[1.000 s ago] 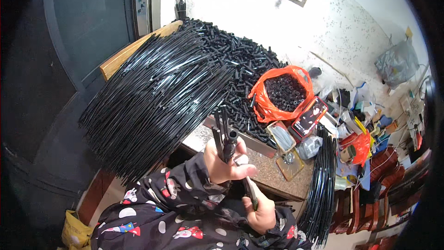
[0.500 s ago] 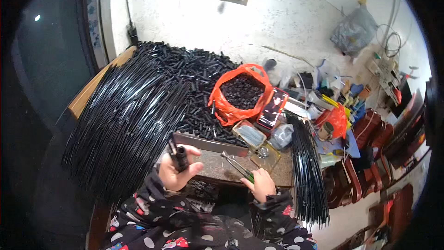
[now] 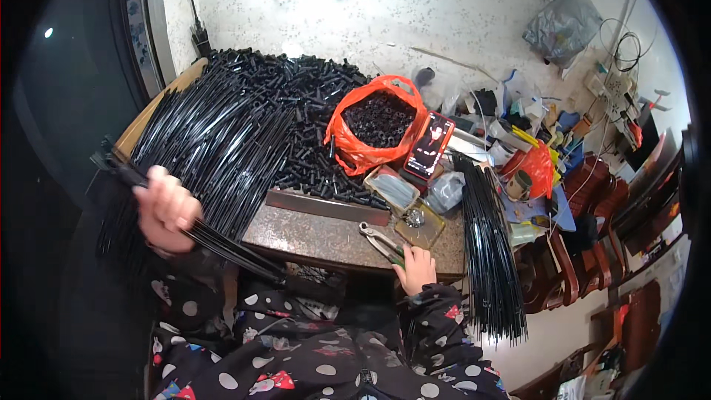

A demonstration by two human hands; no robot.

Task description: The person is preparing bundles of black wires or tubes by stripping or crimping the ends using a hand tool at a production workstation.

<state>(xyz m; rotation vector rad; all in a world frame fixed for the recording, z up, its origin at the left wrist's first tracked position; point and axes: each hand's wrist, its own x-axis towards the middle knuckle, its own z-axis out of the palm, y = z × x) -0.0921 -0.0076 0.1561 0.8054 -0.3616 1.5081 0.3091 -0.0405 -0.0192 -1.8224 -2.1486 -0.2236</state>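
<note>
My left hand (image 3: 167,207) grips a small bunch of thin black rods (image 3: 222,244) at the left edge of the table, beside the big fan of black rods (image 3: 215,141). The gripped rods slant down to the right toward my lap. My right hand (image 3: 417,267) holds metal pliers (image 3: 381,241) on the brown stone slab (image 3: 326,237) at the table's front edge. Both sleeves are dark with coloured dots.
A heap of short black tubes (image 3: 311,104) lies behind the slab. An orange bag (image 3: 378,122) holds more of them. A phone (image 3: 429,144), a second rod bundle (image 3: 489,244) and assorted clutter fill the right side. A white wall stands behind.
My left hand has swung from the table's middle out to the far left and now grips a longer bunch of rods. The right hand has settled with the pliers onto the slab.
</note>
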